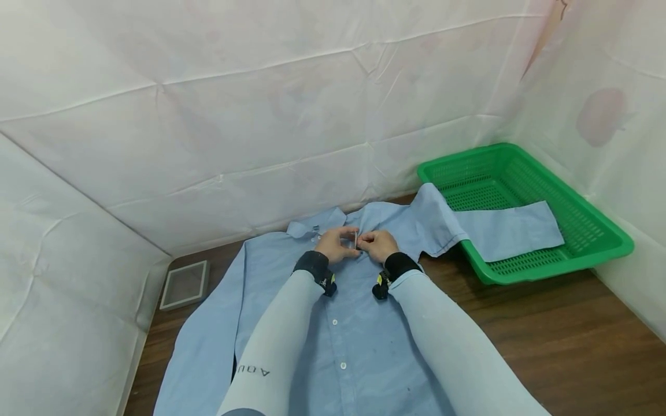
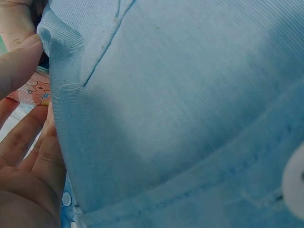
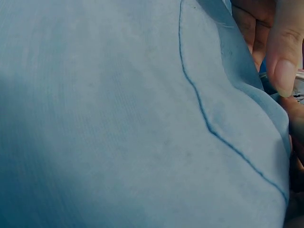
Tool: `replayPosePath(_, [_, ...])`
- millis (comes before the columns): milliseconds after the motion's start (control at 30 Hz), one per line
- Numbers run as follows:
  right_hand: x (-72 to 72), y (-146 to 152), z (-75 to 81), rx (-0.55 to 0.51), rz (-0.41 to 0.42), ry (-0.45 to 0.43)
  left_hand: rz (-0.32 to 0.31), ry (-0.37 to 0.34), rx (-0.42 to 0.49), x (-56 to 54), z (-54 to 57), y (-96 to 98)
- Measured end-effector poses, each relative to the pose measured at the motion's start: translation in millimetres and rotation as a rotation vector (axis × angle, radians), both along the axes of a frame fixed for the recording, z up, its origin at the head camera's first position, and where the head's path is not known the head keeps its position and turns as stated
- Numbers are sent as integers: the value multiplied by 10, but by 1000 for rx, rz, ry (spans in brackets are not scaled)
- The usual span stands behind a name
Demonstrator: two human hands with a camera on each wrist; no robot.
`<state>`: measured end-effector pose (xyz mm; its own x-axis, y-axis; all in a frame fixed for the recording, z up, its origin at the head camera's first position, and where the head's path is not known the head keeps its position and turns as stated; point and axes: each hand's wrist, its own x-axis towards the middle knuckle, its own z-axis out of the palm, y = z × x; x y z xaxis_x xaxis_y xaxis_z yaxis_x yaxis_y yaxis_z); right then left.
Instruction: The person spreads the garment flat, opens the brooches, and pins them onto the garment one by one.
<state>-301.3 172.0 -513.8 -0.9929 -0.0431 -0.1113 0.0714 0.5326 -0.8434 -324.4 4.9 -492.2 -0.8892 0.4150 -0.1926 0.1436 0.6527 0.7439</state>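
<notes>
A light-blue button-up shirt (image 1: 351, 329) lies front up, collar toward the wall. Both hands meet at its upper chest over a small flat piece (image 1: 356, 239), seen as a thin pale strip in the head view. My left hand (image 1: 335, 244) holds it between thumb and fingers; the left wrist view shows a pink printed face on the piece (image 2: 35, 89). From the other side my right hand (image 1: 378, 245) pinches at the piece; its thumb (image 3: 285, 71) lies over a shiny edge (image 3: 298, 88). Shirt cloth hides much of both grips.
At the right stands a green plastic basket (image 1: 551, 267) with one shirt sleeve (image 1: 512, 231) draped into it. A pale-framed flat tray (image 1: 165, 289) lies left of the shirt on the brown wooden table (image 1: 525, 329). White sheeting (image 1: 291, 115) hangs behind and at both sides.
</notes>
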Motion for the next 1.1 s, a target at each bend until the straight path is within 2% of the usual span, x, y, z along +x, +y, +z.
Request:
replayPosePath(333, [13, -6, 10, 9, 8, -4, -21, 28, 33, 8, -9, 5])
replayPosePath(567, [19, 15, 6, 19, 34, 15, -8, 80, -8, 14, -62, 25])
replayPosePath(1100, [35, 6, 22, 42, 50, 33, -2, 83, 29, 28, -79, -3])
